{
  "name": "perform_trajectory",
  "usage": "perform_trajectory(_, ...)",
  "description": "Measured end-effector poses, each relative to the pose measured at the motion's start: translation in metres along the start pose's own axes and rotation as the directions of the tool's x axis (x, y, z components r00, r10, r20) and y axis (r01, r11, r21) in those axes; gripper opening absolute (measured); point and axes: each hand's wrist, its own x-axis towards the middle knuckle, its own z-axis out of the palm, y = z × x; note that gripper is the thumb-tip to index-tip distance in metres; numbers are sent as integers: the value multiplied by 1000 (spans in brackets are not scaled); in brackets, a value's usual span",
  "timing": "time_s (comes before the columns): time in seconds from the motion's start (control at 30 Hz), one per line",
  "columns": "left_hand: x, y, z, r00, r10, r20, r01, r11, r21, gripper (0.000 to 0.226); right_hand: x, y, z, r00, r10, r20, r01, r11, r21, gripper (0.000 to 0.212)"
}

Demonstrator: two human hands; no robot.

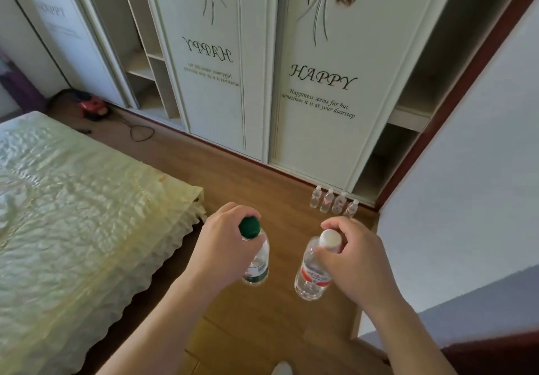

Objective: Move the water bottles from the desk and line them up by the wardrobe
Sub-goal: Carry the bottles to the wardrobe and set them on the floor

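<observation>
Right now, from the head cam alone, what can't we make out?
Head view only:
- desk: out of frame, so bottles left there can't be counted.
- four bottles in a row by the wardrobe: too small to read labels or fill.
- green-capped bottle: left hand covers its neck and part of the label.
- white-capped bottle: blurred; right hand hides its neck.
</observation>
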Motion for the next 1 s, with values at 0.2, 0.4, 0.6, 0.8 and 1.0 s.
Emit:
perform_trajectory(0.2,94,0,10,1000,17,15,-17,1000,9,27,90,0,-2,1000,-7,-30,6,1000,-14,27)
perform_trajectory(0.4,188,-9,15,997,59,44,-60,998,11,27,173,-3,4,998,56,-43,-57,998,-18,28)
perform_trajectory(0.6,285,-27,26,981,130,144,-128,992,-25,29,251,-2,24,981,150,-120,-151,988,2,29)
perform_trajectory(0.8,375,-40,40,954,181,239,-175,983,-48,28,316,-1,41,956,239,-169,-240,971,16,36)
perform_trajectory(1.0,457,-41,70,933,188,306,-184,982,-42,29,393,14,44,945,280,-166,-280,960,24,37)
